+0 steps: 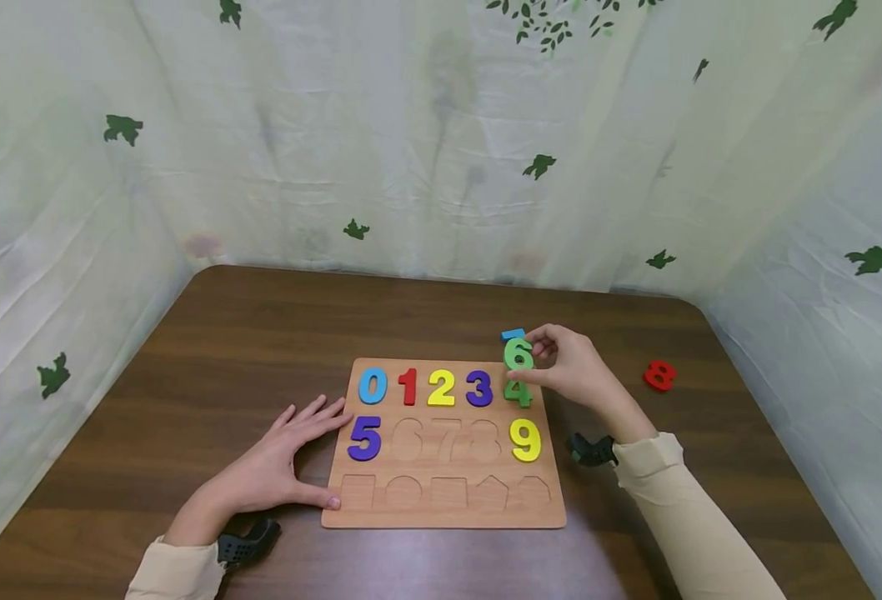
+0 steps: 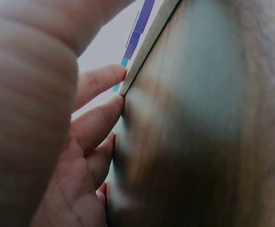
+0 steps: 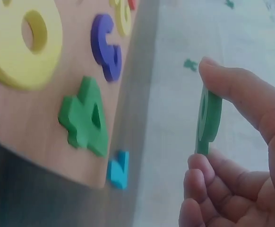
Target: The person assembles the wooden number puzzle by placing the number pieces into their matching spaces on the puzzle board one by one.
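One green numeral six (image 3: pixel 214 116): I see the right hand (image 1: pixel 570 364) pinching it near the tan wooden board's (image 1: pixel 441 467) far right corner. The left hand (image 1: pixel 274 462), fingers spread, touches the left edge.

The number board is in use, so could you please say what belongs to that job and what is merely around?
Belongs:
number board, left hand at its edge
green 6, pinched by right hand
loose blue 7, red 8
placed digits 0–5, 9

Merely around:
table
backdrop cloth
black wrist devices
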{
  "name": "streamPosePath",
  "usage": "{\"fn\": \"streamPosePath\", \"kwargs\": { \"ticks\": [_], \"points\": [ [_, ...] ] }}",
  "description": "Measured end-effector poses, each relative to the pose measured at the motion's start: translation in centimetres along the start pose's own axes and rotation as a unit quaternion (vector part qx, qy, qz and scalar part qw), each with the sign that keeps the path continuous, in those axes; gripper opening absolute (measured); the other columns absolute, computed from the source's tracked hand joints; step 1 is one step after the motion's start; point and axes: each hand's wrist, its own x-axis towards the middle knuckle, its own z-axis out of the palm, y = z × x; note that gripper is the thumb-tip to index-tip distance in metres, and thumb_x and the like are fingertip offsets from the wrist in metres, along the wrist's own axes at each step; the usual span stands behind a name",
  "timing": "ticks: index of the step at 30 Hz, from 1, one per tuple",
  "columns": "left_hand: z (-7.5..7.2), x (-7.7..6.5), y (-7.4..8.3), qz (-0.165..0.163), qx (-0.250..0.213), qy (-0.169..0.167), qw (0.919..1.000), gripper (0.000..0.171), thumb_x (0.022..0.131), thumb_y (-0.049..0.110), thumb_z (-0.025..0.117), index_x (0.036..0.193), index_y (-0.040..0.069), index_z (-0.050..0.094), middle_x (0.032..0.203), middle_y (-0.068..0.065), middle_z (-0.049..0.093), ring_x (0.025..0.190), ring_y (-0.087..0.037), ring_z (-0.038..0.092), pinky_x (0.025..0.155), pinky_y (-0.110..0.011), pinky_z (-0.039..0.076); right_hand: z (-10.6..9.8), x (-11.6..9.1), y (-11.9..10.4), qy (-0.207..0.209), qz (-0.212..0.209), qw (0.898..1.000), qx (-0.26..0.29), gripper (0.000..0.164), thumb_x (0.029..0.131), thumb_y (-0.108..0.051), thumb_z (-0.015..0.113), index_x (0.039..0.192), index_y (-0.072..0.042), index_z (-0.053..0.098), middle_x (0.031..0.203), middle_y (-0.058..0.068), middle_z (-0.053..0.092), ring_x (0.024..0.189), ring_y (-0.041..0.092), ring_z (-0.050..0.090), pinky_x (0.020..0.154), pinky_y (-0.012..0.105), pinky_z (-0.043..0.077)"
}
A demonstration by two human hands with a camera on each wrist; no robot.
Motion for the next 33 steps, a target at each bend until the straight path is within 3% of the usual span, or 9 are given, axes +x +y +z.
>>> {"fn": "streamPosePath", "kwargs": {
  "ticks": [19,33],
  "points": [
    [0.2,0.0,-0.2,0.002,0.003,0.002,1.0,0.108,0.069,0.062,0.095,0.161,0.026,0.052,0.175,-0.008,0.037,0.165,-0.05,0.018,0.126,-0.079,0.004,3.7,-1.7,-3.4,-0.047,-0.053,0.997,0.003,0.062,0.078,-0.037,0.099,0.122,-0.005,0.068,0.104,0.006,0.067,0.101,0.032,0.064,0.082,0.03,0.058],
    [-0.1,0.0,0.3,0.0,0.006,0.001,1.0,0.108,0.069,0.064,0.095,0.161,0.026,0.052,0.175,-0.009,0.037,0.165,-0.05,0.019,0.126,-0.08,0.005,5.2,-2.2,-5.3,-0.074,-0.077,0.994,0.008,0.057,0.077,-0.04,0.099,0.115,-0.011,0.067,0.101,0.007,0.067,0.093,0.022,0.06,0.077,0.024,0.055]
  ]
}}
